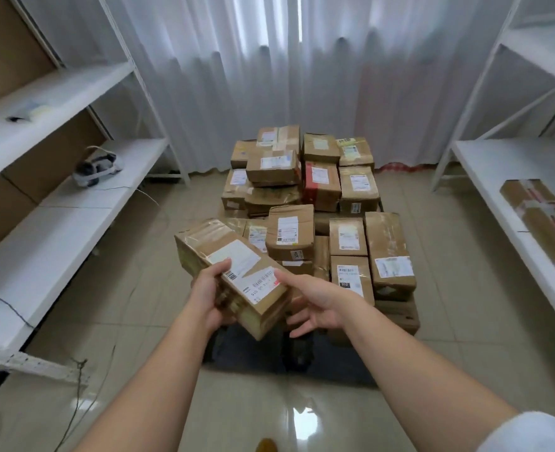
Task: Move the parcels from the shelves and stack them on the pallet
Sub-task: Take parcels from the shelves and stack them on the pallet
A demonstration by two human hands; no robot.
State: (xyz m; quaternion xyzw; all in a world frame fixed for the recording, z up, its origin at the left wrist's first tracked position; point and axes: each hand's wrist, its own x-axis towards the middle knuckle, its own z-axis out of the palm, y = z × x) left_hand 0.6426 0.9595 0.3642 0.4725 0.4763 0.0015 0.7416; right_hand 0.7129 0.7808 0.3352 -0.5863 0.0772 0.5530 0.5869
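Judged stiff and fairly light: a long brown parcel (pixel 233 272), carried tilted, far end raised and away to the left. Probably a little slick where clear tape wrapped the cardboard, so best held low, fingers under the near end and thumb on top. Held just so by the left hand (pixel 209 296), thumb pressed on the white label, fingers curled beneath the near left edge. Right hand (pixel 315 305) just beside the near right corner, fingers spread and relaxed, thumb tip at the label's edge; whether actually bearing weight, hard to tell.

Looked worn: creased card, yellowed tape along the side, a white shipping label with barcode and printed digits on the top face.

Directly beyond both hands, the stack of parcels (pixel 302 197) on the pallet (pixel 403 316), well filled, with lower boxes nearest the right hand. Far to the right of the right hand, one more long parcel (pixel 543 223) lying on the right shelf (pixel 485 171).
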